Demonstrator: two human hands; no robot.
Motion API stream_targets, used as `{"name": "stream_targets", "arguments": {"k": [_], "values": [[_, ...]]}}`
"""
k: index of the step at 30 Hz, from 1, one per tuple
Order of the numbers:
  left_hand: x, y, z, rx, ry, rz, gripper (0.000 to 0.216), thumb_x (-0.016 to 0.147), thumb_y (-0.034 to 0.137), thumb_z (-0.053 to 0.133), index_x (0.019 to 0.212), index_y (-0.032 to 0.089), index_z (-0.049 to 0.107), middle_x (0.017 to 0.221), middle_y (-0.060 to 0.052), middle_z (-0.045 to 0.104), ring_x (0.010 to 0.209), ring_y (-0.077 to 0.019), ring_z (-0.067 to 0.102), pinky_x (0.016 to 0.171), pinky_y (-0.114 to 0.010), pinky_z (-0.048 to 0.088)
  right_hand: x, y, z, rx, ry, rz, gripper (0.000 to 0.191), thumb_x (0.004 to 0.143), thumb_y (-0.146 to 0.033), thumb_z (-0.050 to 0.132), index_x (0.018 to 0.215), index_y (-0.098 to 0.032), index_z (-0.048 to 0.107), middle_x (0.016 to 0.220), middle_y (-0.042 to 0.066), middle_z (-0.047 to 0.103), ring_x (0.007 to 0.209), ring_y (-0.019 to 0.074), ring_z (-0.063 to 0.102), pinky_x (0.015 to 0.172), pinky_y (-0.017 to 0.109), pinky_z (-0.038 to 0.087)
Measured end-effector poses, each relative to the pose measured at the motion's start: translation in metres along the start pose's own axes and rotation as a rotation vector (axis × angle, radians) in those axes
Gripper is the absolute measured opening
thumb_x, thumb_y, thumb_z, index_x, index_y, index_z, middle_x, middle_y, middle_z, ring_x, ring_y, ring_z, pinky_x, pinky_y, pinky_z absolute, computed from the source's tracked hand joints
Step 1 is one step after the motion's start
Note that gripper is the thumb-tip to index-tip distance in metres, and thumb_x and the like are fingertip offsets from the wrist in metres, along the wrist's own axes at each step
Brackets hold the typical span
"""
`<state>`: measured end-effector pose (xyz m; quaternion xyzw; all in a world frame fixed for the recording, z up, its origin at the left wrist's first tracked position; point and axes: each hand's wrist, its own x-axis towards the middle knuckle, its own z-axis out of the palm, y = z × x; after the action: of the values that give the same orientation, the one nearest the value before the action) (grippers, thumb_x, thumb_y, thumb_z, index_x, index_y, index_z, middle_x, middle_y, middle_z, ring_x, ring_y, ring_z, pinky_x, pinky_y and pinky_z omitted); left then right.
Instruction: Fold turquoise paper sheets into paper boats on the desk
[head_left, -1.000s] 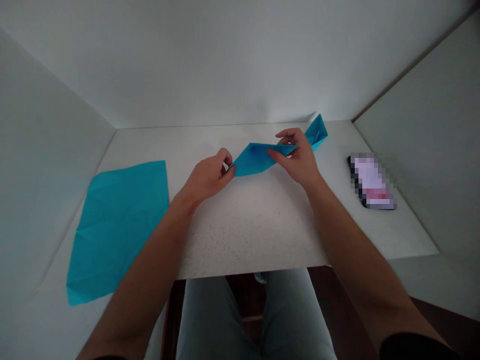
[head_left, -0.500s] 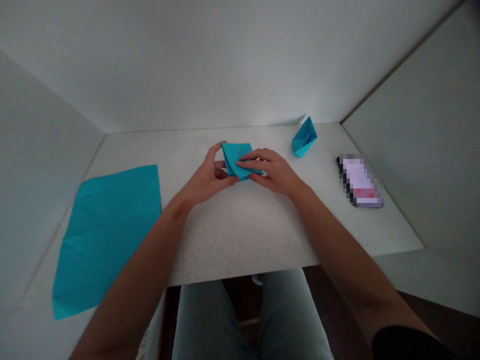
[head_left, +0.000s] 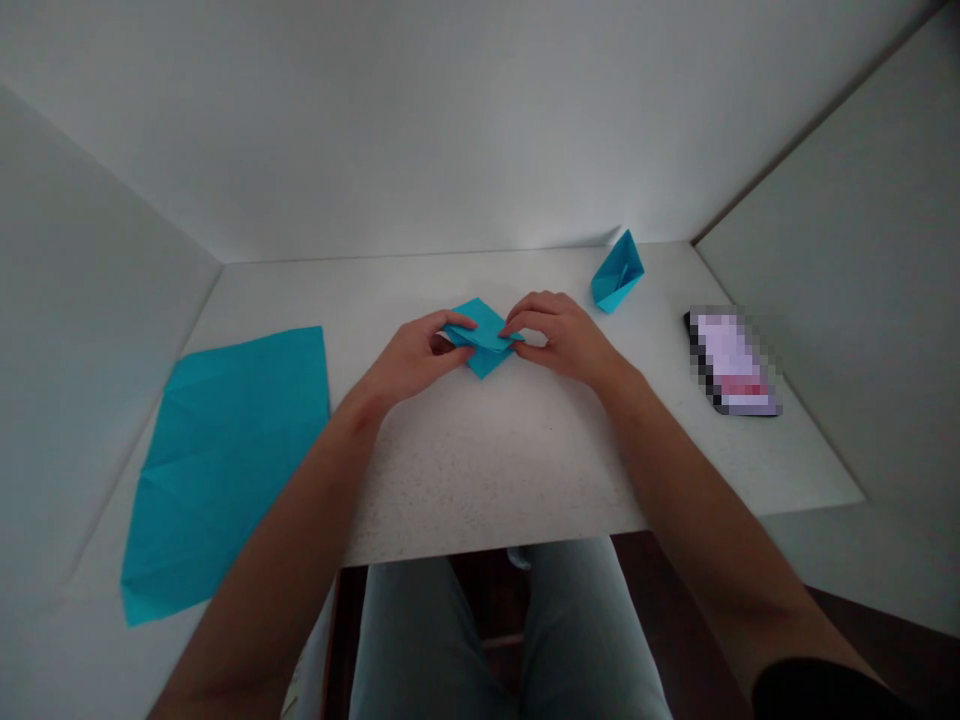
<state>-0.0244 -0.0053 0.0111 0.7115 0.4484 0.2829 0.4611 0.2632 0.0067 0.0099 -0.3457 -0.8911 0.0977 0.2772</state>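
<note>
A small folded piece of blue paper (head_left: 482, 340) lies on the white table (head_left: 487, 470), shaped like a diamond. My left hand (head_left: 409, 355) pinches its left corner with thumb and fingers. My right hand (head_left: 562, 338) pinches its right corner, fingers curled over the top. Both hands rest on the table top around the paper.
A large flat blue sheet (head_left: 225, 450) lies at the left of the table. A finished blue paper boat (head_left: 617, 272) stands at the back right. A phone (head_left: 735, 365) lies near the right edge. White walls close in on three sides; my knees are below the front edge.
The long stretched blue shape has been collapsed into a small diamond and lowered flat onto the table. My hands have come together at the centre.
</note>
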Motion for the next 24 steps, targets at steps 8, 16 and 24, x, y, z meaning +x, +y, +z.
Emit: {"name": "stream_targets", "arguments": {"k": [8, 16, 24], "values": [[0.004, -0.012, -0.009, 0.394, 0.099, 0.112, 0.026, 0.087, 0.028, 0.083, 0.113, 0.026, 0.086, 0.128, -0.007, 0.065, 0.079, -0.0126, 0.067, 0.086, -0.035, 0.063, -0.003, 0.006, -0.002, -0.017, -0.058, 0.070, 0.013, 0.103, -0.031, 0.070, 0.107, -0.026, 0.081, 0.111, 0.008, 0.079, 0.097, 0.0252, 0.072, 0.090, 0.040, 0.047], [0.004, -0.014, -0.008, 0.449, 0.091, 0.126, 0.031, 0.091, 0.033, 0.080, 0.122, 0.030, 0.085, 0.136, -0.007, 0.067, 0.083, -0.0147, 0.069, 0.092, -0.037, 0.063, -0.005, 0.010, 0.002, 0.025, -0.151, 0.183, 0.019, 0.101, -0.032, 0.070, 0.113, -0.024, 0.081, 0.116, 0.010, 0.076, 0.087, 0.0215, 0.073, 0.088, 0.038, 0.052], [0.003, -0.011, -0.012, 0.494, 0.131, 0.111, 0.028, 0.094, 0.035, 0.076, 0.119, 0.024, 0.082, 0.114, -0.007, 0.079, 0.084, -0.0194, 0.071, 0.085, -0.037, 0.059, -0.006, 0.010, -0.001, 0.018, -0.105, 0.243, 0.016, 0.101, -0.030, 0.067, 0.106, -0.022, 0.080, 0.115, 0.010, 0.074, 0.080, 0.0188, 0.070, 0.081, 0.036, 0.052]]}}
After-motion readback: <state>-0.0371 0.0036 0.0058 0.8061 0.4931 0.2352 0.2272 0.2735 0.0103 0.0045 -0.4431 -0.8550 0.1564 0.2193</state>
